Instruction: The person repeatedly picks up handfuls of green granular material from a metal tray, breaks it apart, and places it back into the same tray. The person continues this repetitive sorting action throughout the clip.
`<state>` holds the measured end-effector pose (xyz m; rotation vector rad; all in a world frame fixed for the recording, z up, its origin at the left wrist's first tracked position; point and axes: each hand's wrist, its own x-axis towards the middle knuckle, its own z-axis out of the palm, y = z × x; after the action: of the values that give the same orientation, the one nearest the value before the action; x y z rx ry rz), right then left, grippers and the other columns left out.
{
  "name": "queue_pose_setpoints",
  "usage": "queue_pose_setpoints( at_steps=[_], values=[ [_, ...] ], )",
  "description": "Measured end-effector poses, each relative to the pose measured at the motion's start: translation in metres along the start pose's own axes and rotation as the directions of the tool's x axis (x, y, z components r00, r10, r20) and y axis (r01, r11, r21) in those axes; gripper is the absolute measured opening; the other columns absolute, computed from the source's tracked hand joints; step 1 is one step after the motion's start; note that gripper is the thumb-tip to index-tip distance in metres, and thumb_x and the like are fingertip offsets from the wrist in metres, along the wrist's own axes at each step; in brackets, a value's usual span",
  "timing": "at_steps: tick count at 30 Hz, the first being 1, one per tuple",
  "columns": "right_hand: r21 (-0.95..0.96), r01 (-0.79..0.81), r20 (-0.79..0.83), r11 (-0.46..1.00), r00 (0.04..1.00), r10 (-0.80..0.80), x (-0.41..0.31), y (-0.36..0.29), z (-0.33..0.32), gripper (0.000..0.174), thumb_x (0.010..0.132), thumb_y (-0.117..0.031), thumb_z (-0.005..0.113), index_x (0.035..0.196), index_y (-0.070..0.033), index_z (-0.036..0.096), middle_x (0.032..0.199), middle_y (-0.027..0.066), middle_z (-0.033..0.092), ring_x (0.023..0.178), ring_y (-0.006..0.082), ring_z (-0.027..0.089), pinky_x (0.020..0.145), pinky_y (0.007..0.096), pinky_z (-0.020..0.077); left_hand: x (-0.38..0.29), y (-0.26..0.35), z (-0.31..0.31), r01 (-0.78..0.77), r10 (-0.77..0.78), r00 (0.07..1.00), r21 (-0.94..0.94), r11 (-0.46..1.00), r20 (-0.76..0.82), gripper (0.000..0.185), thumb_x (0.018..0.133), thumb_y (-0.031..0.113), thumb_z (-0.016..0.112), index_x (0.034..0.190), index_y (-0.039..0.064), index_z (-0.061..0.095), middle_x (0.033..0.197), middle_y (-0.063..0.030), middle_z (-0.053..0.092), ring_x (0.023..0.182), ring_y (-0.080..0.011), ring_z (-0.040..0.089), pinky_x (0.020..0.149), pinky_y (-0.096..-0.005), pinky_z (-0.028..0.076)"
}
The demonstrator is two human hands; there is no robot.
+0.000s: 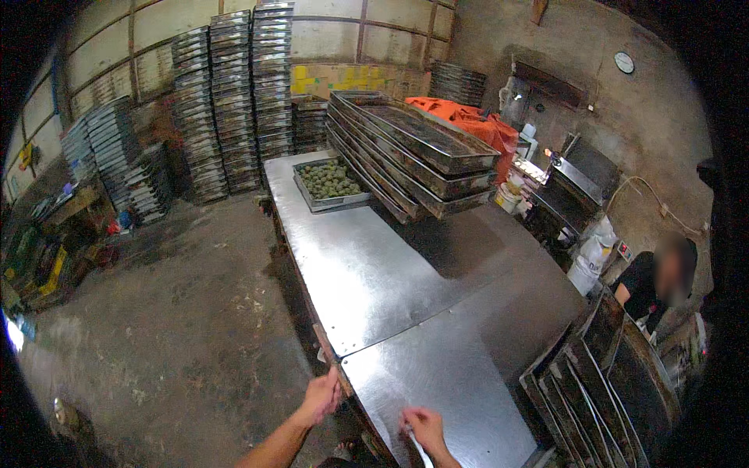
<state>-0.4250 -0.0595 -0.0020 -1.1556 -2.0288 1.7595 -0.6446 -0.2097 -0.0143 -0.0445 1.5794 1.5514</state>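
Observation:
My left hand (pixel 322 396) is beside the long edge of a metal-topped table (pixel 404 374), near a wooden strip (pixel 326 342) on the table's side. Its fingers are bunched together, and I cannot tell whether they grip anything. Over the near part of the sheet-metal top is my right hand (pixel 426 430), fingers curled. A pale strip shows below it, too unclear to name, and whether the hand holds it is hidden. Farther up the table, a rectangular metal tray (pixel 333 205) holds many small greenish round pieces (pixel 330 178).
Large metal trays (pixel 409 158) are stacked askew at the table's far end. More trays (pixel 585 398) lean at the right, where a person (pixel 643 281) in dark clothing bends down. Tall tray stacks (pixel 231 99) line the back wall. An orange tarp (pixel 468 114) lies behind.

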Motion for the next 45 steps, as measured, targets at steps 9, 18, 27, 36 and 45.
queue_pose_setpoints(
  at_steps=[9,18,27,36,45],
  values=[
    [0.219,-0.136,-0.507,0.966,0.83,0.231,-0.171,0.089,-0.109,0.021,0.085,-0.01,0.057,0.101,0.002,0.064,0.083,0.0096,0.067,0.068,0.0155,0.065,0.052,0.0236,0.0482,0.203,0.323,0.047,-0.023,0.518,0.767,-0.79,0.612,0.379,0.109,0.077,0.076,0.038,0.135,-0.011,0.005,0.135,-0.0404,0.022,0.115,-0.0466,0.046,0.09,-0.0506,0.049],
    [-0.007,-0.25,-0.7,0.968,0.693,0.173,-0.22,0.085,-0.078,0.023,0.086,-0.018,0.059,0.095,0.002,0.066,0.083,0.0135,0.068,0.072,0.0194,0.065,0.068,0.0312,0.0497,0.171,0.183,0.155,-0.183,0.3,0.862,-0.302,0.936,0.408,0.077,0.089,0.053,0.049,0.137,0.002,0.02,0.114,-0.0301,0.054,0.102,-0.0364,0.059,0.094,-0.0441,0.046],
    [-0.478,-0.275,-0.855,0.834,0.363,-0.37,-0.264,0.115,-0.242,0.012,0.079,-0.011,0.058,0.086,-0.002,0.063,0.077,0.0144,0.061,0.066,0.032,0.058,0.063,0.0387,0.0465,0.005,-0.054,0.174,-0.011,-0.009,0.887,0.041,0.999,0.462,0.056,0.09,0.041,0.052,0.123,-0.002,0.041,0.101,-0.0209,0.056,0.082,-0.0282,0.063,0.072,-0.0363,0.054],
    [-0.577,-0.396,-0.712,0.714,0.672,-0.202,-0.251,0.205,-0.366,0.048,0.079,-0.024,0.062,0.121,-0.002,0.053,0.116,0.0199,0.055,0.108,0.0365,0.053,0.091,0.0421,0.0462,-0.108,-0.147,0.165,-0.006,-0.004,0.985,0.062,0.998,0.174,0.055,0.087,0.041,0.056,0.12,-0.002,0.045,0.091,-0.0183,0.059,0.067,-0.0281,0.06,0.059,-0.036,0.052],
    [-0.701,-0.298,-0.438,0.648,0.897,-0.062,-0.258,0.214,-0.364,0.041,0.077,-0.003,0.056,0.117,-0.009,0.057,0.114,0.0164,0.053,0.11,0.0374,0.051,0.089,0.046,0.0467,-0.173,-0.184,0.201,-0.161,0.064,0.917,0.217,0.963,0.395,0.048,0.089,0.032,0.053,0.118,-0.005,0.048,0.093,-0.0225,0.063,0.069,-0.0325,0.066,0.059,-0.0376,0.056]
  ],
)
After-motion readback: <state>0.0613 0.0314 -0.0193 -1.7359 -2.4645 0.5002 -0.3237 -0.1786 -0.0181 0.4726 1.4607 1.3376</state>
